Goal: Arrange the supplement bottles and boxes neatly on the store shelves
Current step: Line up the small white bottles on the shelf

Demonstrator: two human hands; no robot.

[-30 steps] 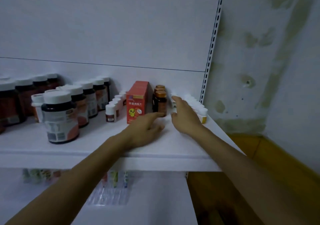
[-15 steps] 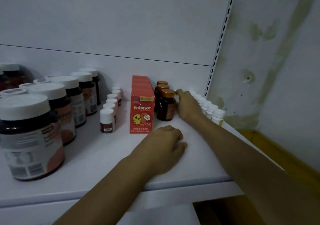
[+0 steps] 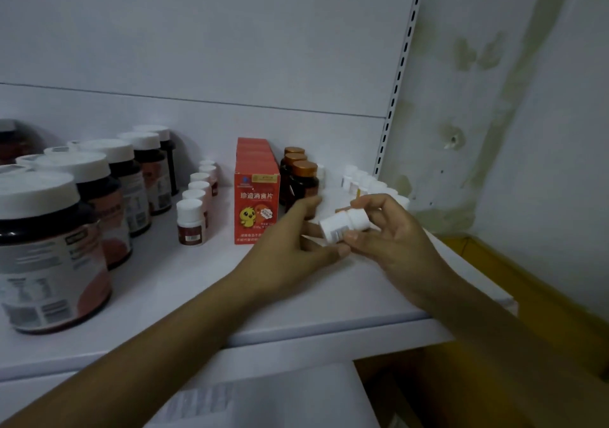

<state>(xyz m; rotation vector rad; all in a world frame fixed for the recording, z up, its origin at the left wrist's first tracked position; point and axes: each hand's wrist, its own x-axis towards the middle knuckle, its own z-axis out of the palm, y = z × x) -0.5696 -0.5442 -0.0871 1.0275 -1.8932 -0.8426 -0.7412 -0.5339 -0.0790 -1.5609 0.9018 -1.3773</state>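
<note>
My right hand (image 3: 389,233) grips a small white bottle (image 3: 342,223), tipped on its side, just above the white shelf (image 3: 296,299). My left hand (image 3: 290,246) reaches in beside it, fingers touching the bottle's base end. Behind them stand a row of red boxes (image 3: 257,203), three brown bottles with orange caps (image 3: 301,180) and a row of small white bottles (image 3: 365,180) by the shelf's right upright. A row of small white-capped bottles (image 3: 194,207) stands left of the boxes.
Large dark jars with white lids (image 3: 49,249) fill the shelf's left side in rows running back. The slotted upright (image 3: 398,75) marks the shelf's right end, with a stained wall beyond. A lower shelf (image 3: 263,401) shows beneath.
My right hand has pulled a small white bottle out of the right row and brought it forward, tipped over. My left hand has lifted off the shelf and moved to meet it.
</note>
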